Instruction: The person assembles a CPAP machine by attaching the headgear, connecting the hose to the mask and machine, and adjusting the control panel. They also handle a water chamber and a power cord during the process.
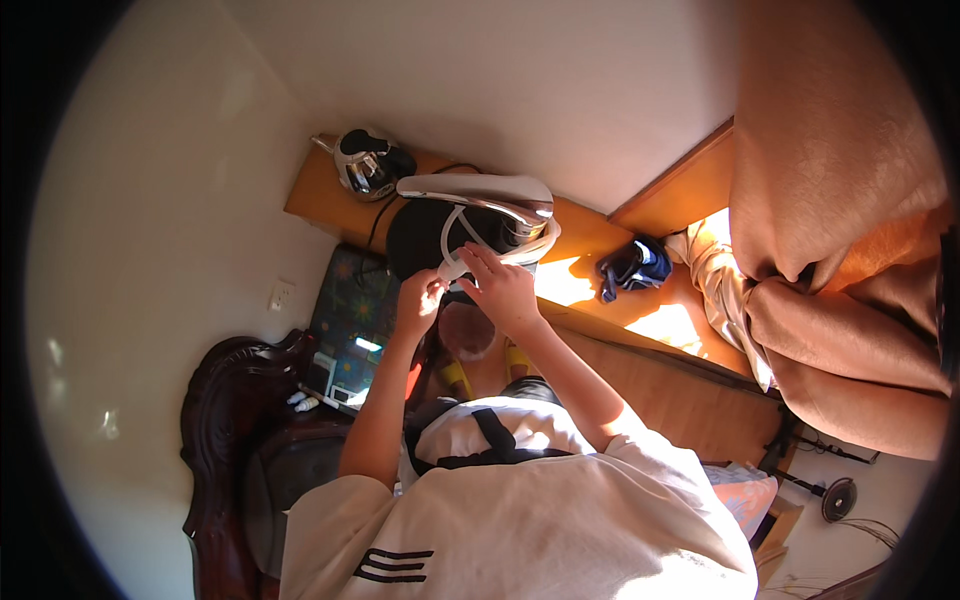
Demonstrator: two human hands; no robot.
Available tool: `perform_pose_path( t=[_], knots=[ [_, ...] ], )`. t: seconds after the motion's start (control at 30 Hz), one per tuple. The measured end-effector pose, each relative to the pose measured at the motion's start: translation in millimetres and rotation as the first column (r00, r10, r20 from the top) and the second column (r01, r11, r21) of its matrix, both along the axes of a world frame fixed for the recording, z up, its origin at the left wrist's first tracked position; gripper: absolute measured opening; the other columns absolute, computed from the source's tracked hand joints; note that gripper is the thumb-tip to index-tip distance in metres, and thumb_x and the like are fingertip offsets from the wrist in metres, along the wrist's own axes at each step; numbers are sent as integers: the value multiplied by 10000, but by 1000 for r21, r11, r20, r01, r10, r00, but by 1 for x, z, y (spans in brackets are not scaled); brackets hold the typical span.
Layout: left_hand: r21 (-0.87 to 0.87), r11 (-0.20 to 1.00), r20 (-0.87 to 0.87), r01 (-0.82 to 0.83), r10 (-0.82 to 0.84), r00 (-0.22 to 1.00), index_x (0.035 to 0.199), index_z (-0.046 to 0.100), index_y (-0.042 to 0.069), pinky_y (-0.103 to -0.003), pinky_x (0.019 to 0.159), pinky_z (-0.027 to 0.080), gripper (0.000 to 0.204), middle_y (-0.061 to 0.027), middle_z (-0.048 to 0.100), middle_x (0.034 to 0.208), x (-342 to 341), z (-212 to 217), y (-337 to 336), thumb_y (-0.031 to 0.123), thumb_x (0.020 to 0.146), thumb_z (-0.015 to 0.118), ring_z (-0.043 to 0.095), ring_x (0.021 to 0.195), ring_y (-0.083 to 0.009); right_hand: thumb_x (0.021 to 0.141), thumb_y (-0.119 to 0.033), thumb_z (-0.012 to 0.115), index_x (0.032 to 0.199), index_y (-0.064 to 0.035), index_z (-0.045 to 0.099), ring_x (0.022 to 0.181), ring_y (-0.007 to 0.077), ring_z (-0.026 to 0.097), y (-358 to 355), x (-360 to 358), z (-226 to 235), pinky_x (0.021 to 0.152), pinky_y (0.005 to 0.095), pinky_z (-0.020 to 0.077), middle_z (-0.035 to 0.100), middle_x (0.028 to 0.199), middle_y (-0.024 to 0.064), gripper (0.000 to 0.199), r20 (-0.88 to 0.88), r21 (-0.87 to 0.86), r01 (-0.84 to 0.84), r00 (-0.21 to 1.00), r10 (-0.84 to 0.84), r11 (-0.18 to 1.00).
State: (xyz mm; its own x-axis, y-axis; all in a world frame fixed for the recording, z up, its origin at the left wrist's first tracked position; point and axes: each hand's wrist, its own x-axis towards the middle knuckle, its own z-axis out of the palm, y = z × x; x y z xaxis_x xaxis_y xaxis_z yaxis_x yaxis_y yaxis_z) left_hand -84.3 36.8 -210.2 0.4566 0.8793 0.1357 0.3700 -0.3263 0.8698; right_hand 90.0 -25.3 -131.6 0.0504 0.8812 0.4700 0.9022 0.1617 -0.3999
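Observation:
In front of me stands a large white, silver and black appliance (475, 188) with a glossy curved top; its exact kind I cannot tell. White cord or hose loops around its right side and front. My left hand (424, 298) is closed on a white end piece (455, 268) of the looped cord at the appliance's front. Just to the right, my right hand (508, 295) has its fingers stretched out over the white loop, thumb apart. Its fingertips touch or nearly touch the white piece, and they partly hide it.
A shiny kettle (366, 165) with a black handle stands on the wooden ledge (310, 190) behind, at left. Dark blue cloth (637, 268) lies on the ledge's right part, near a brown curtain (840, 330). A carved chair (225, 380) is at left. Yellow slippers (455, 380) show below.

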Motion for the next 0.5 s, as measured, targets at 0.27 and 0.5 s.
perform_pose_path(
  t=[0.27,0.5],
  knots=[
    [189,980,-100,-58,77,992,1002,674,25,-378,635,498,165,-155,643,799,-20,13,9,47,841,641,628,717,-343,703,-183,712,911,-148,688,719,191,652,4,17,-13,597,337,502,668,982,-43,212,-56,-23,84,995,-85,996],
    [274,954,-224,-121,186,957,936,700,45,-405,711,485,139,-116,651,831,-60,15,17,93,808,673,626,803,-324,722,-156,695,1056,-173,654,779,214,648,-14,29,-14,683,342,483,670,873,21,337,60,-7,221,974,-220,975]
  ],
)
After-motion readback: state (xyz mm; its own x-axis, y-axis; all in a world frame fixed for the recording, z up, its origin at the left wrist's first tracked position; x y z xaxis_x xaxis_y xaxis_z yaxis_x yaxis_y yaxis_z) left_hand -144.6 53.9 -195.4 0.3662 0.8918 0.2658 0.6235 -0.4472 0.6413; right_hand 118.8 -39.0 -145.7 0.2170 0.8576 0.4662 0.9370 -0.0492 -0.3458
